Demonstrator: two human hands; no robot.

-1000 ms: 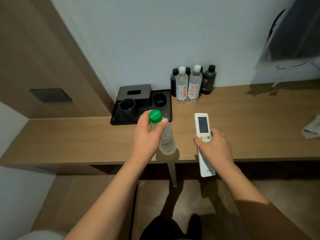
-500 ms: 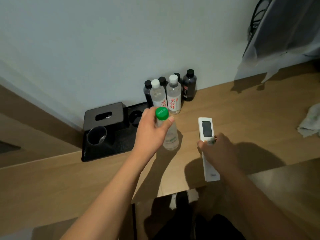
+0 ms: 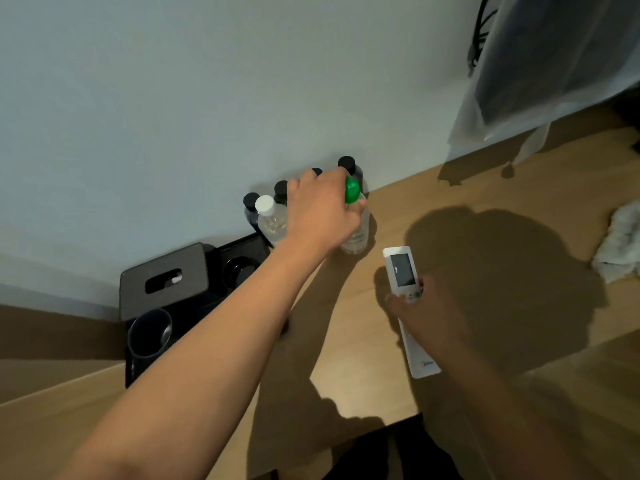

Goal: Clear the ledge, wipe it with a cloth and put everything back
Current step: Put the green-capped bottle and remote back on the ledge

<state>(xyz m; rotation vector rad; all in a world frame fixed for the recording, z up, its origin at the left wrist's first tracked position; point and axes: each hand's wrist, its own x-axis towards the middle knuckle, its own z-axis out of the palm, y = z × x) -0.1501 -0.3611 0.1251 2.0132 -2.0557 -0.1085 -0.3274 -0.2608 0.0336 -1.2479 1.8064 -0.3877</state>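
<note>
My left hand gripped the green-capped bottle by its neck beside the other bottles; my right hand held the white remote over the ledge.

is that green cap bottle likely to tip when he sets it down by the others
Possibly: the green cap bottle is tall and narrow, so a nudge might topple it. It looks like clear, thin plastic, probably light. The left hand grips near its top, leaving the base free to swing.

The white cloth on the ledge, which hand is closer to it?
Right. The right hand, holding the remote, is nearer the white cloth. The left hand grips the green-capped bottle, farther left.
</note>
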